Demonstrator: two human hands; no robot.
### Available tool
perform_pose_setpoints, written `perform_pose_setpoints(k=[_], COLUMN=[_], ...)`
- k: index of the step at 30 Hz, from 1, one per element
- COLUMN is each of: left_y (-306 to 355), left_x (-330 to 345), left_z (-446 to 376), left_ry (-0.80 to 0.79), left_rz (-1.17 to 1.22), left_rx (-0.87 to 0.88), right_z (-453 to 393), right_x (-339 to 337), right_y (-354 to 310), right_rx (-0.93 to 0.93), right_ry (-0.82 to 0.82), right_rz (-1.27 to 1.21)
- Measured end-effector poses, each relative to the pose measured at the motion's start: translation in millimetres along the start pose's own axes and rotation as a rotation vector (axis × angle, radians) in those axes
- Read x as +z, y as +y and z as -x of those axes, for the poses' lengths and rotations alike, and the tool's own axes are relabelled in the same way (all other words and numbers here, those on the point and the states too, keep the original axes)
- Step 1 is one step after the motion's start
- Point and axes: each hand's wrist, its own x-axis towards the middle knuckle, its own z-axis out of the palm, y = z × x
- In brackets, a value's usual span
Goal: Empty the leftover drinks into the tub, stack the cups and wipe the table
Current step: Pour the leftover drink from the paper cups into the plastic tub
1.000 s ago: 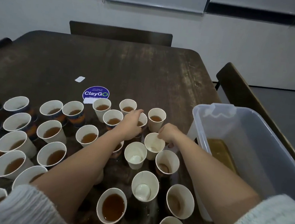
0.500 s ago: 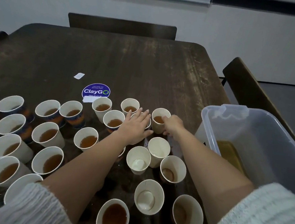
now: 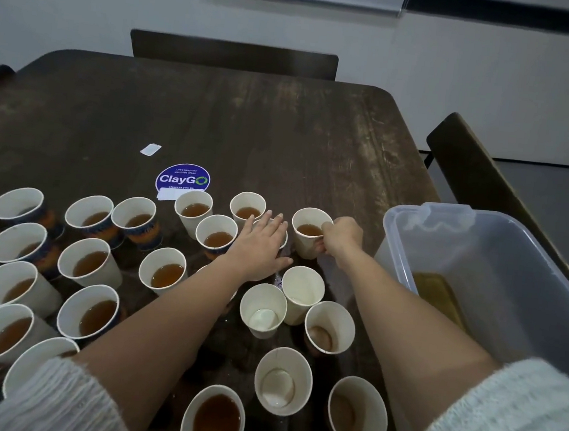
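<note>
Many white paper cups stand on the dark wooden table [image 3: 283, 129], most holding brown drink. My right hand [image 3: 341, 237] grips the side of one far cup with drink [image 3: 306, 229], thumb at its rim. My left hand [image 3: 261, 244] lies flat with fingers spread over another cup [image 3: 285, 240], which it mostly hides. Several empty cups [image 3: 262, 311] stand nearer me between my forearms. The clear plastic tub [image 3: 478, 266] sits at the right table edge with brown liquid at its bottom.
A round blue ClayGO sticker [image 3: 183, 179] and a small white label [image 3: 150, 149] lie on the table beyond the cups. Chairs stand at the far side [image 3: 233, 54] and to the right [image 3: 469, 173]. Cups crowd the left and near table.
My right hand left the near empty cup and reached forward to grip the far cup with drink. My left hand opened and spread flat over its cup.
</note>
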Motion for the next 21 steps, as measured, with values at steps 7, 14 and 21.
perform_pose_setpoints(k=[7, 14, 21], left_y=[26, 76, 117], left_x=[-36, -74, -81], left_z=[2, 31, 56], left_ry=[0.151, 0.402, 0.542], left_rz=[0.441, 1.042, 1.107], left_rx=[-0.119, -0.047, 0.004], right_z=[32, 102, 147], right_x=[-50, -110, -160], right_y=[-36, -62, -37], right_rx=[-0.148, -0.215, -0.244], right_ry=[-0.036, -0.144, -0.162], right_rz=[-0.039, -0.279, -0.352])
